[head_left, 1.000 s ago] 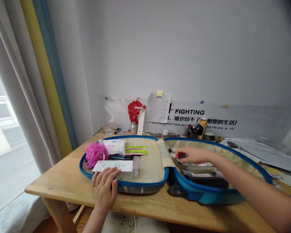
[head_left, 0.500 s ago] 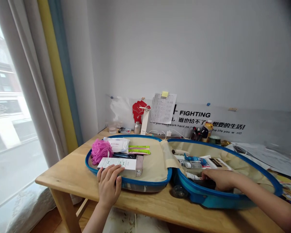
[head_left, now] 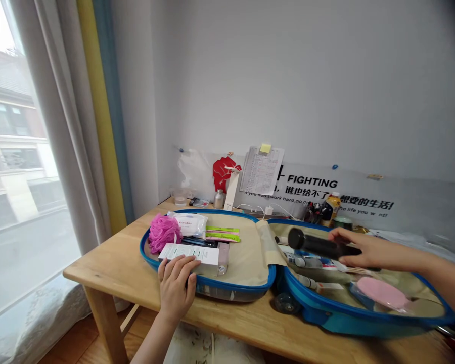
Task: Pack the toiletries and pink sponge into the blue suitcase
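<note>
Right hand [head_left: 366,251] has its grip closed on a black cylinder [head_left: 314,244] above the open suitcase [head_left: 349,322], clear of its rim; the left hand [head_left: 175,285] rests open on a white box [head_left: 189,254].

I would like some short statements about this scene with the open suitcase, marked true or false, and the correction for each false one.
1. The right hand holds a black cylindrical object above the right half of the blue suitcase. True.
2. The pink bath pouf lies in the left half of the suitcase. True.
3. The left hand rests on the pouf. False: it rests on a white box.
4. The suitcase is zipped shut. False: it lies open on the wooden table.
5. A pink oval item lies in the right half of the suitcase. True.
</note>
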{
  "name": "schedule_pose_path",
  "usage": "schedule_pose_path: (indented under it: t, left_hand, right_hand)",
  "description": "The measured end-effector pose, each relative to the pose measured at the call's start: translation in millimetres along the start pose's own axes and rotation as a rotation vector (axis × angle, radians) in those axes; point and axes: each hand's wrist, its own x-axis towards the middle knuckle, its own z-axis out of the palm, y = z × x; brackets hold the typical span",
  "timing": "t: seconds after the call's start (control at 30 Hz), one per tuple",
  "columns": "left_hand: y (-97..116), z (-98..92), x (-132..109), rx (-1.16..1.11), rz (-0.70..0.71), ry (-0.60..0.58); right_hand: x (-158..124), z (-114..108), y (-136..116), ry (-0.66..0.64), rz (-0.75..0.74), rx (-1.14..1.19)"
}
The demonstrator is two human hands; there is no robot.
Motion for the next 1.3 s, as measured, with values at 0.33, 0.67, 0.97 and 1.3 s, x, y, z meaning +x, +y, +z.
schedule_pose_path:
  t: [0.33,0.67,0.97,1.3]
  left_hand:
    - [2.2,0.4,-1.6,-0.014,-0.033,-0.024]
    - [-4.8,4.2,-6.7,0.038,0.007,-0.024]
    - [-4.4,4.3,-7.3,0.033,-0.002,-0.028]
    - [-5.8,3.7,-6.6,0.048,0.03,-0.014]
  right_hand:
    - [85.5,69.0,-162.5,-0.177,-0.325,0.216]
    - [121.9,153.9,-222.8,-0.332,-0.57,0.271]
    - [127.1,165.6,-223.4,-0.371,-0.593,0.424]
    - [136.6,117.5,-188.4,-0.26,-0.445,0.543]
